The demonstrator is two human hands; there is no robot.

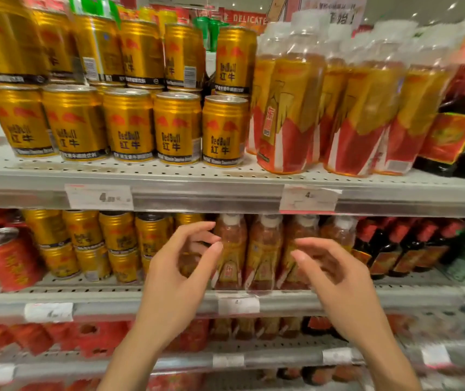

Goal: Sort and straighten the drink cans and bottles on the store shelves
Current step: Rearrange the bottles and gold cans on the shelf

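Glossy gold metal drink cans (178, 128) carry dull silver lids. Clear plastic bottles (290, 108) wear shiny red-and-gold film labels. The perforated grey metal shelf (146, 176) looks matt, with paper price tags (100, 196).

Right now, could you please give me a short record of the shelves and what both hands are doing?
top shelf: gold cans stacked two high at left, white-capped bottles at right
middle shelf: gold cans, white-capped bottles, dark bottles
left hand: raised before middle shelf, fingers loosely curled, holding nothing
right hand: likewise, holding nothing
price tag: on top shelf edge
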